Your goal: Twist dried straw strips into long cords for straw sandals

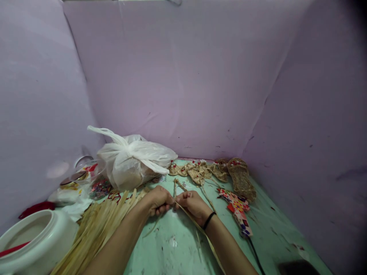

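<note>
While both hands meet near the middle of the tabletop [172, 248], the left hand [157, 201] and right hand [194, 204] are closed, pinching a thin straw strip [195, 224]. It looks light, dry and pliant, yet prone to splitting, so a grip close to the twist seems best.

Green table [177, 248] (scuffed): straw strips [94, 229], bag [132, 160], perhaps sandals [241, 177].

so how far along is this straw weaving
Looks done: small woven straw pieces by the back wall, a larger woven sole beside them. In hand: left hand and right hand pinch a short braided cord, a flat strip trailing from it. Left, probably: the thick bundle of loose strips lies unwoven.
</note>
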### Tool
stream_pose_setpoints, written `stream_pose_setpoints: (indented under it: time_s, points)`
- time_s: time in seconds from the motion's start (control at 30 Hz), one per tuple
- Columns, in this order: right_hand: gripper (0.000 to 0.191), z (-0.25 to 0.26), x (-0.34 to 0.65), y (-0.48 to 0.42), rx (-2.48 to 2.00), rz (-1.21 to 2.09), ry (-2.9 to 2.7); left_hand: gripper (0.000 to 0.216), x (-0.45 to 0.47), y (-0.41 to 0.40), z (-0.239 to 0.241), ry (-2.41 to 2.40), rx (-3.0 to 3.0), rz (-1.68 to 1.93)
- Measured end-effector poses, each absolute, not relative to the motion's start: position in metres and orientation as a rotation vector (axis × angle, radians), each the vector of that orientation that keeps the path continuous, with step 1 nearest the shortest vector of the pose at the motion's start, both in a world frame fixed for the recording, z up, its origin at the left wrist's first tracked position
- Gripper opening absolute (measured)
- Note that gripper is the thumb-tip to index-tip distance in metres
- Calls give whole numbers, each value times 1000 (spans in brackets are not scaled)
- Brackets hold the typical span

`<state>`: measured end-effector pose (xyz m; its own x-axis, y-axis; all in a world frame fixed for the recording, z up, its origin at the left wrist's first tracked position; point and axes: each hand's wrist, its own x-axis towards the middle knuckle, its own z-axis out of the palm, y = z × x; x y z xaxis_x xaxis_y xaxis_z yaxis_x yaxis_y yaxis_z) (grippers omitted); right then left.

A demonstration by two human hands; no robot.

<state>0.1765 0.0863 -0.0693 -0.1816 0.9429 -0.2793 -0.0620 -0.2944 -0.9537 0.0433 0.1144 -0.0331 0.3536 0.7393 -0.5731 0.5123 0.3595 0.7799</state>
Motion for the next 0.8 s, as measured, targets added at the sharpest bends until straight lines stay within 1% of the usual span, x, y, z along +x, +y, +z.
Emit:
stream_pose_setpoints:
  time_s: [0.23, 0.4, 0.5, 0.63, 0.8]
  points:
    - [12, -66, 177, 86, -1297, 1483, -1221, 5, 53, 110, -32, 1536, 1283, 452]
    - [10, -69, 179, 88, -1403, 1336, -1324, 6, 58, 110, -38, 1523, 1284, 504]
    - [10, -64, 181, 88, -1623, 1105, -1452, 14, 60, 109, -38, 1514, 1247, 574]
    - [11, -40, 175, 79, -1949, 740, -1623, 23, 63, 107, -36, 1530, 1181, 567]
    - [17, -23, 158, 64, -1998, 436, -1829, 22, 60, 106, -35, 1493, 1035, 573]
